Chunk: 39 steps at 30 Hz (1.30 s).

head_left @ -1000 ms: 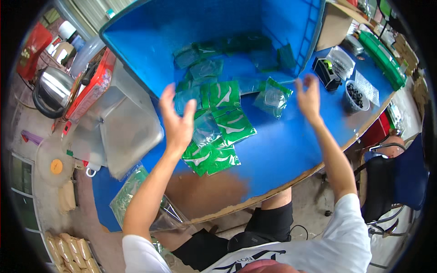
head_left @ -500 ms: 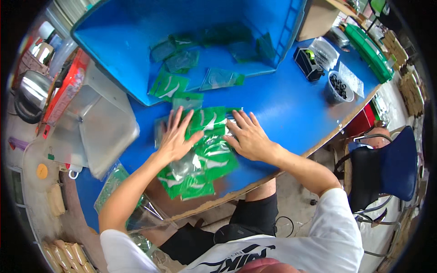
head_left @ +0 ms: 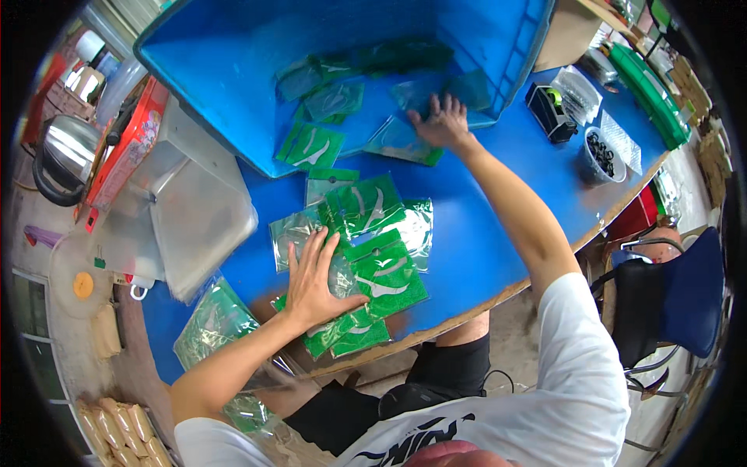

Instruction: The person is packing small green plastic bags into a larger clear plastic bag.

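Note:
Several flat clear bags with green cards (head_left: 389, 282) overlap in a heap near the front edge of the blue table. My left hand (head_left: 317, 284) rests on the heap, fingers spread and thumb out to the right. A large blue bin (head_left: 210, 78) lies on its side behind, its mouth facing me. My right hand (head_left: 445, 123) reaches to the bin's mouth, fingers spread over the bags inside. Just under its wrist lies a clear bag with a green edge (head_left: 401, 142). Another green-card bag (head_left: 311, 146) lies at the bin's front left lip.
On the right stand a black tape dispenser (head_left: 551, 113) and a clear cup of small black parts (head_left: 603, 156). A translucent plastic bin (head_left: 204, 210) leans at left, near a steel kettle (head_left: 68, 156). A clear bag with green contents (head_left: 214, 327) lies by my left forearm. A dark blue chair (head_left: 677, 300) stands right.
My right hand has left the heap and moved up to the bin's mouth. My left hand has slid slightly down and right on the bags. The view has shifted a little.

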### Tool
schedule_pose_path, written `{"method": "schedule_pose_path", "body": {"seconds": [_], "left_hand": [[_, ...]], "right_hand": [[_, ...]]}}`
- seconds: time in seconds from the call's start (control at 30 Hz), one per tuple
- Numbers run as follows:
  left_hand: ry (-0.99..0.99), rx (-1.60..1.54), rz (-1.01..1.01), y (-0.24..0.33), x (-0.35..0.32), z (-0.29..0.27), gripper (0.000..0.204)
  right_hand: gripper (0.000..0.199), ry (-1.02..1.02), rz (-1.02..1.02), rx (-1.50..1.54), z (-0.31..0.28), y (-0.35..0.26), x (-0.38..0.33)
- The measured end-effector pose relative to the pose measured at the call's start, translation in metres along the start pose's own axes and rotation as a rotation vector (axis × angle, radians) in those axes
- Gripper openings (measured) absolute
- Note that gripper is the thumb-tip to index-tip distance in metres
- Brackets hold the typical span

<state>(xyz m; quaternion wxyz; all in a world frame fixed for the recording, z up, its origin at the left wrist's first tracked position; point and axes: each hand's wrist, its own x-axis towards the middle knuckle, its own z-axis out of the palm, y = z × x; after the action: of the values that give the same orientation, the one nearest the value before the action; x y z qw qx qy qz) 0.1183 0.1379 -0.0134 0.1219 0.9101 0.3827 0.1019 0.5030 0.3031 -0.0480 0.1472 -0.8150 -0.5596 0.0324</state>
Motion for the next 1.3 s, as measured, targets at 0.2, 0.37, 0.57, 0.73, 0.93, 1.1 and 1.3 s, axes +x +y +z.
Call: {"method": "schedule_pose_path", "body": {"seconds": [0.2, 0.37, 0.57, 0.73, 0.93, 1.1, 1.3], "left_hand": [[0.06, -0.046, -0.05, -0.006, -0.008, -0.006, 0.125], [0.085, -0.052, 0.027, -0.001, 0.004, 0.001, 0.124], [0.063, -0.07, -0.012, 0.001, -0.003, -0.002, 0.122], [0.074, -0.06, 0.004, -0.002, 0.001, 0.001, 0.121], [0.073, -0.039, 0.008, -0.007, 0.003, -0.001, 0.119], [0.004, -0.002, -0.04, -0.008, -0.004, -0.01, 0.118], [-0.056, -0.102, -0.066, 0.002, 0.003, 0.004, 0.117]], "right_hand": [[0.067, -0.166, -0.51, 0.253, -0.048, -0.057, -0.1], [0.057, 0.337, -0.44, 0.211, -0.037, 0.001, -0.039], [0.058, 0.298, -0.692, 0.152, -0.015, -0.001, -0.045], [0.055, 0.134, -0.641, 0.188, -0.028, -0.011, -0.057], [0.038, -0.41, -0.668, 0.494, -0.059, -0.019, -0.07], [0.081, 0.256, -0.414, 0.416, -0.035, -0.015, 0.081], [0.085, 0.051, -0.358, 0.316, 0.016, 0.049, 0.265]]}}
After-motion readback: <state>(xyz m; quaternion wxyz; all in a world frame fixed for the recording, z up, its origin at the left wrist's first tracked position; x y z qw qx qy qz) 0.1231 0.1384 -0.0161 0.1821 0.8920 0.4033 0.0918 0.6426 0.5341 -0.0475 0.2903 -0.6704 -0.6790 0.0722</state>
